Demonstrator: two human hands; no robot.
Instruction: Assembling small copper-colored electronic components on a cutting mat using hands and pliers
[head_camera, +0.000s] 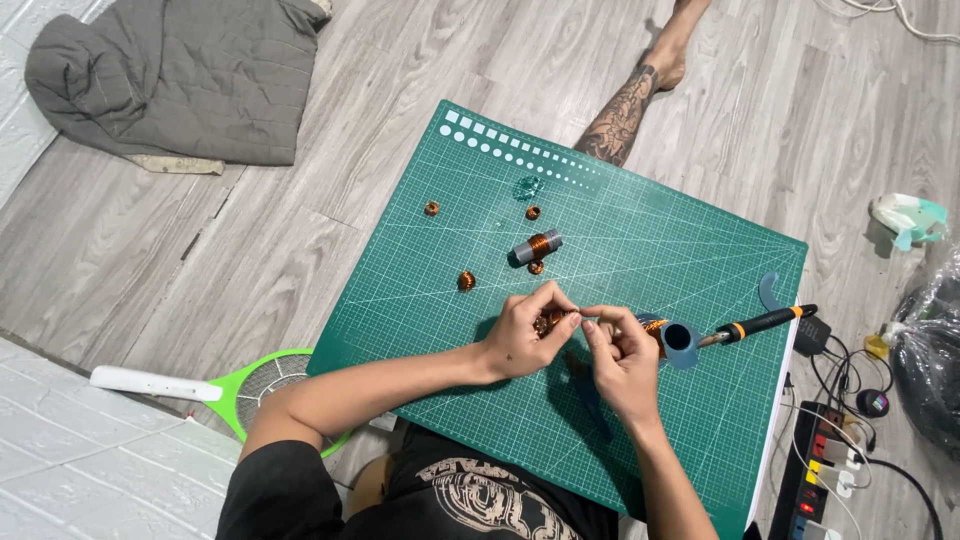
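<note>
You sit on the floor (250, 250) with the green cutting mat (640, 240) in front of you, so the small parts stay on one flat surface within reach. Your left hand (520, 335) is closed around a small copper coil (548, 322), pinched between the thumb and the fingers just above the mat near its middle, and your right hand (622, 362) comes to the same coil from the other side, its fingertips together as if they hold a thin wire end; the wire itself is too fine to see, so I cannot tell this for sure. The two hands touch or nearly touch at the coil. Other copper coils lie apart on the mat: one (432, 208) near the upper left, one (466, 281) closer to you, and a grey cylinder with copper winding (538, 246) in the middle. A roll of blue tape (680, 345) and a tool with a black and orange handle (765, 322) lie just right of your right hand, easy to take. A power strip (822, 470) lies at the right of the mat, partly cut off by the frame. A green racket-shaped swatter (240, 385) lies partly under your left arm, and a grey cloth (170, 75) is well apart, at the upper left.
</note>
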